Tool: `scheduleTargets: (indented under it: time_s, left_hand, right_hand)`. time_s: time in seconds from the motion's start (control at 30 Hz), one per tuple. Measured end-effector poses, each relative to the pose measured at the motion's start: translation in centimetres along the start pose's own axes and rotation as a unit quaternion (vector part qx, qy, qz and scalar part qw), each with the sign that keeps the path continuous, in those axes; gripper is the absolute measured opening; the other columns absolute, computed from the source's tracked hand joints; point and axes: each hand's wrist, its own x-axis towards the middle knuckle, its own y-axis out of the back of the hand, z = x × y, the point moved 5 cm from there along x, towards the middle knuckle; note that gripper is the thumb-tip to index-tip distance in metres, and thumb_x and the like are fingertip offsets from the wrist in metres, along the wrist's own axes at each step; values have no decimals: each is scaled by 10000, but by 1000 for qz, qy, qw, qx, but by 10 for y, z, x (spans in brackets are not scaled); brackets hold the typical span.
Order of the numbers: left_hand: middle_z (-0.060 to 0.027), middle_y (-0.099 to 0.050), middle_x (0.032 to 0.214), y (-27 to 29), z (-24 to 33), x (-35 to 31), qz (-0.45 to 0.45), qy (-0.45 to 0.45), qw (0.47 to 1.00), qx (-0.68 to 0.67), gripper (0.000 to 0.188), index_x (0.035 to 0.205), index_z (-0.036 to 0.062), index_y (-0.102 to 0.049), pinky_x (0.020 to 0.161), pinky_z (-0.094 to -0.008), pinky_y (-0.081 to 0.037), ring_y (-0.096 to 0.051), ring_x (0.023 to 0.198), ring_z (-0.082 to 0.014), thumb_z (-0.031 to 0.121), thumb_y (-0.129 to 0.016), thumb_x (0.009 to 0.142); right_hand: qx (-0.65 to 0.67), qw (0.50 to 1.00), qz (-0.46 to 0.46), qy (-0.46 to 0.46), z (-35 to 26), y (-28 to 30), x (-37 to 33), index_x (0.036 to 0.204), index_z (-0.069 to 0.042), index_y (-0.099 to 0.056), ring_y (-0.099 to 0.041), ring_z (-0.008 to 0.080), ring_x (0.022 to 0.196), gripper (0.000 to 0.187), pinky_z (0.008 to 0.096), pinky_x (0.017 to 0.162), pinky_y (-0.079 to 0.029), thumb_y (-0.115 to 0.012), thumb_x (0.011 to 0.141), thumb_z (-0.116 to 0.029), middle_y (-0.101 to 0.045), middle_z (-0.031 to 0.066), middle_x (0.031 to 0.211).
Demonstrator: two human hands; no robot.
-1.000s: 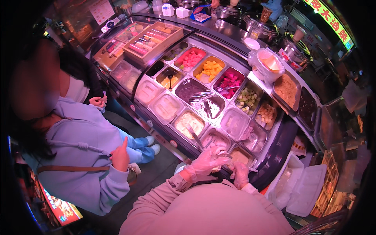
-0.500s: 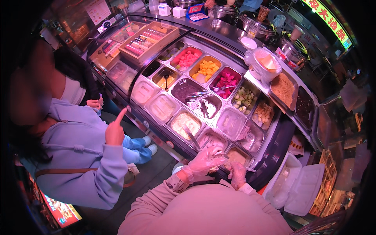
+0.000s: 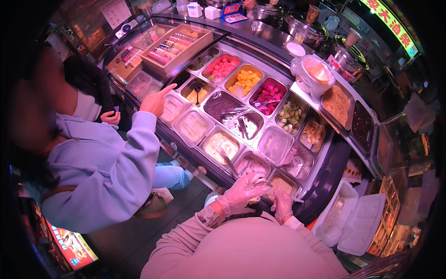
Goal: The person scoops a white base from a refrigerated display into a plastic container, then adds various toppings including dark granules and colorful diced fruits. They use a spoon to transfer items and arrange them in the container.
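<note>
Both my hands wear clear plastic gloves at the near edge of the topping counter. My left hand (image 3: 244, 190) is closed around a small pale lump, mostly hidden by its fingers. Just right of it, my right hand (image 3: 282, 205) is closed on a thin utensil (image 3: 297, 200), whose pale handle end sticks out to the right. Beyond my hands lies a steel pan of tan filling (image 3: 282, 184). Left of that are a pan of pinkish paste (image 3: 252, 165) and a pan of white cream (image 3: 220, 145) with a spatula (image 3: 227, 160) leaning out of it.
Farther pans hold mango cubes (image 3: 243, 80), pink cubes (image 3: 224, 69) and dragon fruit (image 3: 268, 95). A tray of brown crumbs (image 3: 337, 106) sits on the right ledge. An open foam box (image 3: 344, 204) stands at lower right. A person in a lavender hoodie (image 3: 97, 172) stands at left.
The person at left has moved their pointing hand farther out over the counter, toward the far pans. My hands stay in nearly the same place, with their hold unchanged.
</note>
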Motion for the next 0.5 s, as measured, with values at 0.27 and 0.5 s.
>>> scheduleTargets:
  time_s: [0.27, 0.5]
  left_hand:
    - [38, -596, 1078, -2, 2, -1, -17, 14, 999, -42, 286, 1287, 61, -576, 689, -212, -480, -561, 880, -30, 101, -695, 1030]
    - [34, -595, 1085, 1, 0, 3, -13, -8, 1000, 12, 265, 1260, 49, -574, 694, -215, -486, -566, 883, -34, 95, -694, 1029]
  right_hand:
    - [1, 1000, 6, 3, -1, 0, -1, 976, -95, -673, -431, 89, 484, 157, 255, 401, -344, -701, 1002, -248, -604, 4, 743]
    - [0, 1000, 8, 5, 0, 0, 1, 987, -90, -671, -425, 92, 475, 154, 255, 401, -348, -691, 1004, -242, -605, 8, 742]
